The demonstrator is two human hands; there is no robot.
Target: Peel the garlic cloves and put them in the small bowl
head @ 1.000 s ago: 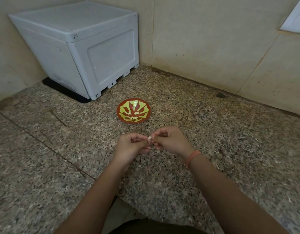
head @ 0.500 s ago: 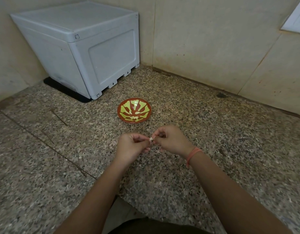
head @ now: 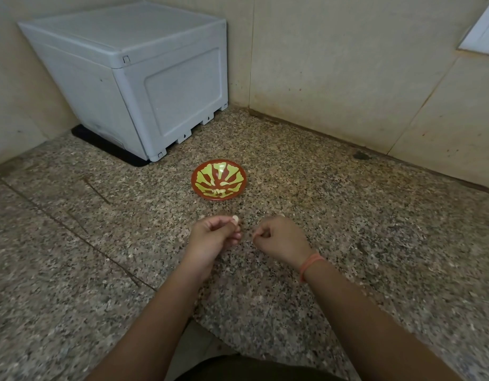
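A small red bowl (head: 203, 174) with a yellow-green pattern sits on the granite floor, with a few pale peeled cloves (head: 219, 191) at its near side. Just below it, my left hand (head: 214, 236) pinches a small white garlic clove (head: 235, 219) at its fingertips. My right hand (head: 279, 237) is a short way to the right, fingers curled; whether it holds a bit of peel I cannot tell. A pink band circles my right wrist.
A grey plastic storage box (head: 133, 75) stands in the far left corner on a black mat. Tiled walls (head: 347, 64) close off the back. The speckled granite floor (head: 375, 229) stretches to both sides, with a seam on the left.
My hands were together, both working the clove. Now they have pulled apart: the clove stays in my left hand and my right hand has drawn away to the right.
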